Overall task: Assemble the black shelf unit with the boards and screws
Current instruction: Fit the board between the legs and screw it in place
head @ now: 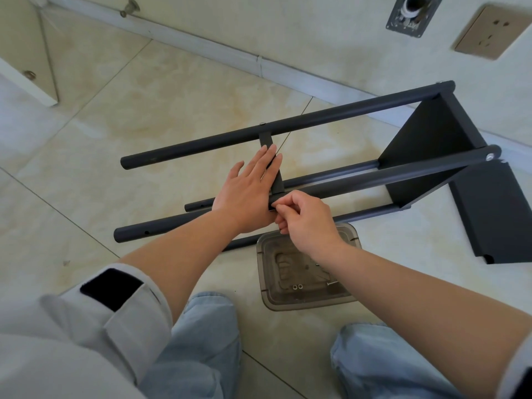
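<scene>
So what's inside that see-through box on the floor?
The box holds two small round metal bits and a screw. The right arm covers part of it, so more may hide there.

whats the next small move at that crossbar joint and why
Probably keep turning the screw in with the right hand, which pinches at the joint where the crossbar meets the near pole. The left hand lies flat on the crossbar, steadying it, so the joint looks lined up.

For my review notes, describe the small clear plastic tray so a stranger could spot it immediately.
On the beige tiled floor, find the dark grey tube-and-board shelf frame lying on its side. Just nearer the kneeling person sits the smoky transparent plastic tray, the only see-through item, holding small silver screws.
</scene>
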